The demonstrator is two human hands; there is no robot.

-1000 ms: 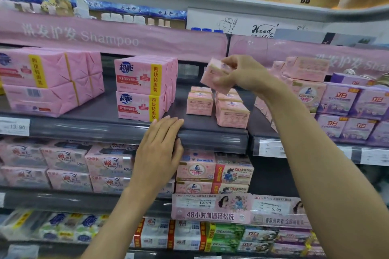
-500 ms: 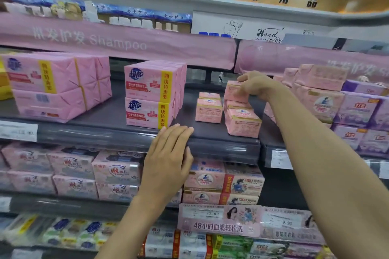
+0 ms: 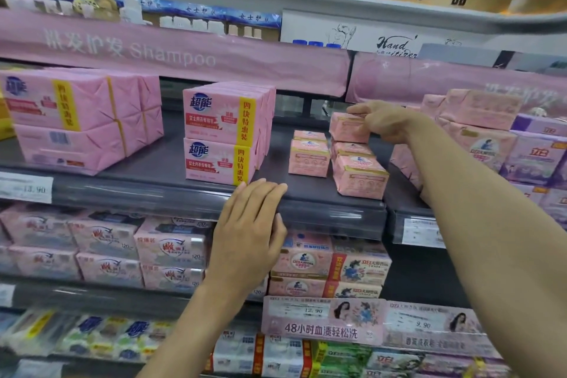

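Observation:
My right hand [image 3: 383, 124] grips a small pink soap packet [image 3: 348, 127] and holds it on top of a stack of like packets [image 3: 357, 175] on the dark grey shelf [image 3: 322, 209]. Just left of the stack stand two more small pink packets [image 3: 308, 156]. My left hand [image 3: 251, 230] rests flat, fingers straight, on the shelf's front edge below a stack of large pink four-bar packs [image 3: 225, 135].
Bigger pink bundles [image 3: 79, 120] fill the shelf's left end. Pink and purple boxes [image 3: 497, 138] crowd the neighbouring shelf at right. Lower shelves hold rows of soap packs [image 3: 165, 252] and price tags [image 3: 322, 319]. A pink shampoo banner [image 3: 171, 55] hangs overhead.
My right hand carried the small pink packet down from the air and set it on the stack. The left hand stayed on the shelf edge.

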